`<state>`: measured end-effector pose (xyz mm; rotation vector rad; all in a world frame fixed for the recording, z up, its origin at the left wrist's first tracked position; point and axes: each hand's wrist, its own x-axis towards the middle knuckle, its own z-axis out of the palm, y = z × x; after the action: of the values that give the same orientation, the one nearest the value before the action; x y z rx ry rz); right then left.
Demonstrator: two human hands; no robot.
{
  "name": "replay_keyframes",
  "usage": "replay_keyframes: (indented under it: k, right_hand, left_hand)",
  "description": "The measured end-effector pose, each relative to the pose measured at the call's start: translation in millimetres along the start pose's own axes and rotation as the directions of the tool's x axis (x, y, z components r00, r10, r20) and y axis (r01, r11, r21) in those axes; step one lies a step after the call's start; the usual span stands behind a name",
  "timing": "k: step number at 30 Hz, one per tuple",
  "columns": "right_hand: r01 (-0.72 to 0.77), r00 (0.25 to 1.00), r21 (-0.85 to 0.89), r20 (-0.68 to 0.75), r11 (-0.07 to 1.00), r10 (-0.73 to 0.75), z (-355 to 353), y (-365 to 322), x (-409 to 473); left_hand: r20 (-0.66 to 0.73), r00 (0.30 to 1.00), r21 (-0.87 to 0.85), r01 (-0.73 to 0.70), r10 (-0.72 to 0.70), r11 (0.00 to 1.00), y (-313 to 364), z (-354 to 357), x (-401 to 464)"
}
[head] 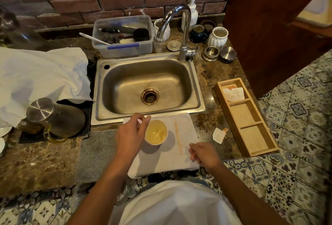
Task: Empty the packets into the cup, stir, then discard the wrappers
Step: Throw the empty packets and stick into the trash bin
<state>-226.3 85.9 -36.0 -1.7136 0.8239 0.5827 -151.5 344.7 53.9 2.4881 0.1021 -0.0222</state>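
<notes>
Head view: cup [156,132] on the white towel [161,158] at the desk's front edge below the sink [195,99]; left hand [131,133] beside the rim, fingers pinching a small packet [139,121]; right hand [203,153] at the towel's right edge, fingers loosely curled, apparently empty. Wooden stirrer [178,140] just right of the cup, opened wrapper [218,134] further right, near the wooden tray [258,136]. Best tipped directly over the mouth, torn end down, cup steadied, wrapper kept pinched for discarding.

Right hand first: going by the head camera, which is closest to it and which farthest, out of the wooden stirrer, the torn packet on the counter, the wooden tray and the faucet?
From the right hand:
1. Wooden stirrer, just left on the towel.
2. Torn packet, up and right on the counter.
3. Wooden tray, further right.
4. Faucet, far behind the sink.
</notes>
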Motion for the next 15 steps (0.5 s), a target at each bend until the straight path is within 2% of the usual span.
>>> replay_keyframes:
  k: [4, 7, 11, 13, 15]
  right_hand:
    - [0.063, 0.984, 0.014, -0.170, 0.998, -0.059, -44, 10, 0]
    - [0.048, 0.949, -0.089, -0.307, 0.995, -0.073, -74, 20, 5]
    - [0.050, 0.946, -0.263, -0.297, 0.964, -0.130, -98, 31, 12]
    - [0.062, 0.944, -0.376, -0.279, 0.925, -0.177, -103, 37, 17]
    - [0.090, 0.935, -0.410, -0.279, 0.908, -0.218, -107, 38, 22]
  left_hand:
    - [-0.005, 0.987, -0.085, -0.162, 0.163, 0.983, 44, 8, 15]
    - [0.100, 0.952, -0.115, -0.278, 0.290, 0.954, 77, 28, 18]
    - [0.301, 0.871, -0.134, -0.363, 0.387, 0.922, 115, 67, 22]
    - [0.381, 0.838, -0.097, -0.385, 0.391, 0.918, 130, 90, 23]
    - [0.437, 0.818, -0.048, -0.395, 0.375, 0.917, 141, 114, 24]
